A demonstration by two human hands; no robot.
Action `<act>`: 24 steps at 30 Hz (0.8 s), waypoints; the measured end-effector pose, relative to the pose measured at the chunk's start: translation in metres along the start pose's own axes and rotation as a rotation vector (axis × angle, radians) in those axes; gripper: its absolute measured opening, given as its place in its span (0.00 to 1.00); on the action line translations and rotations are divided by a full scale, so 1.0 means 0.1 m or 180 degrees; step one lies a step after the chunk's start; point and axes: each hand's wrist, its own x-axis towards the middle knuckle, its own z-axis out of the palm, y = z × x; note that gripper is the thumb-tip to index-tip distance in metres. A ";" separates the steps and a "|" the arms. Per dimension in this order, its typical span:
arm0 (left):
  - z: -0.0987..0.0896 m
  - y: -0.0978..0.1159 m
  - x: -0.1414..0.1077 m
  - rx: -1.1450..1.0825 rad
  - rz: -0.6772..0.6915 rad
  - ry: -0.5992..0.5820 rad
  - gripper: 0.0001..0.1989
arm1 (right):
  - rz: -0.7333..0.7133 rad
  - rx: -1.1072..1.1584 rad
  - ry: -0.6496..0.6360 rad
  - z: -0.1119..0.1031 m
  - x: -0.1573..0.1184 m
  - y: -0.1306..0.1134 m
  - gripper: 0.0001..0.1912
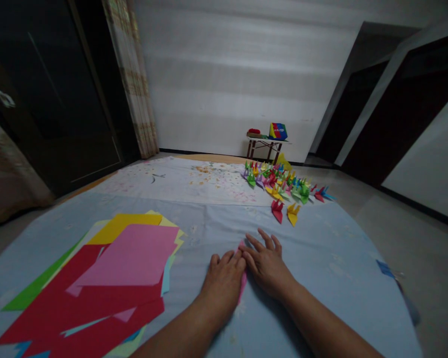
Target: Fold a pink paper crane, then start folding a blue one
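Pink folded paper (243, 283) lies on the cloth-covered desk (205, 157), close to the near edge and between the person's two hands, mostly hidden beneath them; a narrow strip shows below the fingertips and a small tip above. The left hand (226, 276) rests over it with its fingers curled down onto the paper; whether they pinch it or only press it, I cannot tell. The right hand (267, 263) comes in from the other side, fingers open and spread, the thumb side at the paper.

To the left of the hands is a loose pile of coloured sheets: a pink sheet (134, 253) on top, overlapping a yellow sheet (125, 226) and red sheets (108, 301), with a green sheet (37, 293) sticking out at the far left. Beyond the right hand, a red origami crane (277, 211) and a yellow origami crane (293, 214) stand side by side, just nearer than a dense cluster of many-coloured origami cranes (303, 193). A light blue tablecloth (321, 298) lies under the hands, with a white floral cloth (164, 191) covering the far part. Against the wall, a small stand (261, 139) carries a multicoloured box (278, 131).
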 end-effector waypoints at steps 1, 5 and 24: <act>-0.01 0.00 0.00 0.0009 -0.0006 -0.0041 0.20 | 0.0023 -0.0027 -0.0020 -0.02 0.00 -0.02 0.20; -0.04 0.01 0.01 -0.0010 -0.0003 -0.0125 0.20 | 0.0130 -0.0140 -0.0062 -0.04 0.02 -0.05 0.20; -0.17 -0.15 0.03 -0.0872 -0.0108 0.0067 0.16 | 0.0109 0.0220 -0.0038 0.02 0.02 0.15 0.19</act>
